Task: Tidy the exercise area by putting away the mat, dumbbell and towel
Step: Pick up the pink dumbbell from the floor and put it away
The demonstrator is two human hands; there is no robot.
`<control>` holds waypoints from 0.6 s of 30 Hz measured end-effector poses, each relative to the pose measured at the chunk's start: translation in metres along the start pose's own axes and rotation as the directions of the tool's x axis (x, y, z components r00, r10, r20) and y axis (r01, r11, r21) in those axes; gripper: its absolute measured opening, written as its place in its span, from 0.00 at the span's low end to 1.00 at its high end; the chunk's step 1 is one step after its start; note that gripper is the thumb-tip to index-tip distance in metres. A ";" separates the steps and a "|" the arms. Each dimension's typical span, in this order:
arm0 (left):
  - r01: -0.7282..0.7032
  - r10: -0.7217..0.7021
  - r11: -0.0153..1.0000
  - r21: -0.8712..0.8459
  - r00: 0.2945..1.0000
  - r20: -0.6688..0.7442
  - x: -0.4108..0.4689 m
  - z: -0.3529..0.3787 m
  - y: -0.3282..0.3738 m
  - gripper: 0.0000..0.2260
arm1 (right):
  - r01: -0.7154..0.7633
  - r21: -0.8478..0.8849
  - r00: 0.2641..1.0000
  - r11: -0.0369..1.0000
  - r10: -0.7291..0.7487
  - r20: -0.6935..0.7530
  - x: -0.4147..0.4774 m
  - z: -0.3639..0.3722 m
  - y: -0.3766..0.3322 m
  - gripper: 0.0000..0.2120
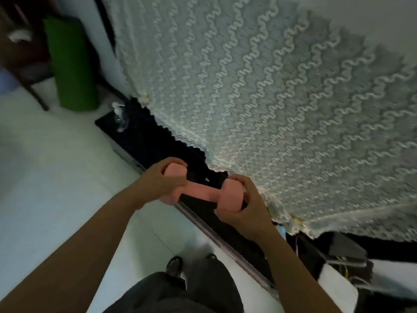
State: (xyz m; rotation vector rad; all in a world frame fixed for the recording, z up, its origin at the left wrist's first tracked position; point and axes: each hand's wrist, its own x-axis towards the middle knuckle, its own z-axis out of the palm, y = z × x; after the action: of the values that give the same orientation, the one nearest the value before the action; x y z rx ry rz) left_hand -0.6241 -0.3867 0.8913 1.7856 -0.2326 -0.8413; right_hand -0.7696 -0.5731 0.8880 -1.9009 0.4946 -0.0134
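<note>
Your left hand (162, 179) and right hand (243, 206) each curl round one end of the pink dumbbell (229, 196). Its long axis runs hand to hand along the black table's (149, 141) front edge, directly over it. Neither hand is nearer the table.

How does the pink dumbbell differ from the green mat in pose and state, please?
The dumbbell is pink, the mat green. The dumbbell lies roughly level in the air, its ends gripped by the left hand and right hand; the mat stands upright, rolled, on the floor, untouched. The dumbbell is the smaller of the two.
</note>
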 end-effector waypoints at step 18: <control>0.112 -0.157 0.987 -0.113 0.799 -0.581 -0.039 -0.094 -0.022 0.24 | 0.101 0.092 0.806 0.991 -0.136 0.576 0.138 0.101 -0.055 0.32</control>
State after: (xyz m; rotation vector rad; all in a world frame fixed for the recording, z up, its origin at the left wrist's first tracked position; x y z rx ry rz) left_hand -0.5973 -0.2862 0.9026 1.9186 0.3368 -0.3453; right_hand -0.6014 -0.5143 0.8684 -1.7597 -0.0481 0.4600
